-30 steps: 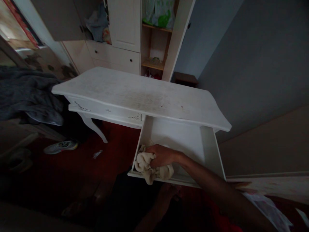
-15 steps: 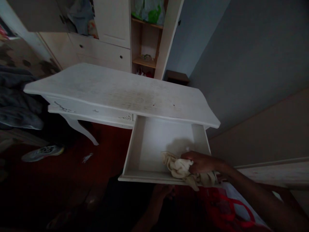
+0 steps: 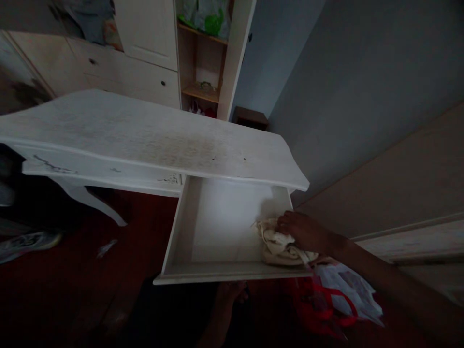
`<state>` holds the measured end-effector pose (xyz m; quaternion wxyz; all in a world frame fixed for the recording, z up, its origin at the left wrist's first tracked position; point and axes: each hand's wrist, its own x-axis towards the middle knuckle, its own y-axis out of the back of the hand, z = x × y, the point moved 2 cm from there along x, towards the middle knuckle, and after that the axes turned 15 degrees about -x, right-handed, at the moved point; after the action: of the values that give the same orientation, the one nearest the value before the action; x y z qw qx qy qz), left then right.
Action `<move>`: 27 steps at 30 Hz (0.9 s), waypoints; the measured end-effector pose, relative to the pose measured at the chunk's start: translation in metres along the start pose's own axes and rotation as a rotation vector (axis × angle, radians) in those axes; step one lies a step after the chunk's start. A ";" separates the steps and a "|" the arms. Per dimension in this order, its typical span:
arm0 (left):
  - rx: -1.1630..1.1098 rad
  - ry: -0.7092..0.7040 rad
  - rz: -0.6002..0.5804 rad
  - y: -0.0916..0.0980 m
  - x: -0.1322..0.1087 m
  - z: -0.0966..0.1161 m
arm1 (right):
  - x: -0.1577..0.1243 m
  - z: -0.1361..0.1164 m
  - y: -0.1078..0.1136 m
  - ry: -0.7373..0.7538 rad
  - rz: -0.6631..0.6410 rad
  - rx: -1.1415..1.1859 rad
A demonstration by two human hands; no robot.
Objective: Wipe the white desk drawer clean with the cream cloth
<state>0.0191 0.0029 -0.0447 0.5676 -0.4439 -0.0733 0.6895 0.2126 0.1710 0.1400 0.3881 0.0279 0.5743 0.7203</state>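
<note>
A crumpled cream cloth [image 3: 279,244] lies in the front right corner of a pulled-out white drawer [image 3: 232,279]. My right hand [image 3: 304,231] reaches in from the right, its fingers closed on the cloth's upper right side. Part of the cloth is bunched beneath that hand and rests on the drawer floor. Below the drawer's front edge is my left hand [image 3: 234,292], close to the underside of the drawer front. Its fingers are dark and partly hidden, so their grip does not show.
The white desk [image 3: 126,130] has a stained top and carved legs. Below the drawer at right lie a red-handled bag [image 3: 326,304] and a white plastic bag [image 3: 351,290]. A shoe [image 3: 31,244] is at far left. Behind stands a cabinet [image 3: 152,36] with open shelves.
My right hand has brought the cloth from hanging over the drawer's front edge to inside the right corner. The view has shifted right, so the desk appears further left.
</note>
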 end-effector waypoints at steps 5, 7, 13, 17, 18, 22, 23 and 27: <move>-0.015 -0.020 0.021 0.000 0.003 -0.004 | 0.014 0.033 0.003 -0.160 0.206 -0.219; -0.021 -0.033 0.020 0.001 0.002 -0.005 | 0.022 0.040 0.005 -0.229 0.251 -0.278; -0.028 -0.035 0.006 0.000 0.002 -0.007 | 0.065 0.025 -0.001 -0.361 0.155 -0.304; -0.010 -0.013 0.003 0.000 0.006 -0.008 | 0.094 0.017 -0.010 -0.628 0.056 -0.113; -0.008 -0.017 -0.001 0.000 0.006 -0.008 | 0.100 0.017 -0.011 -0.691 0.043 -0.042; -0.038 -0.052 -0.016 0.001 0.006 -0.010 | 0.119 0.014 -0.011 -0.840 0.065 0.181; -0.049 -0.049 -0.013 0.001 0.006 -0.011 | 0.122 0.013 -0.011 -0.856 0.087 0.215; -0.068 -0.026 0.002 0.000 0.006 -0.012 | 0.138 -0.001 -0.009 -0.813 0.221 0.293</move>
<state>0.0273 0.0032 -0.0553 0.5506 -0.4538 -0.1036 0.6929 0.1206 0.2523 0.0764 0.4950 0.4250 0.4645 0.5989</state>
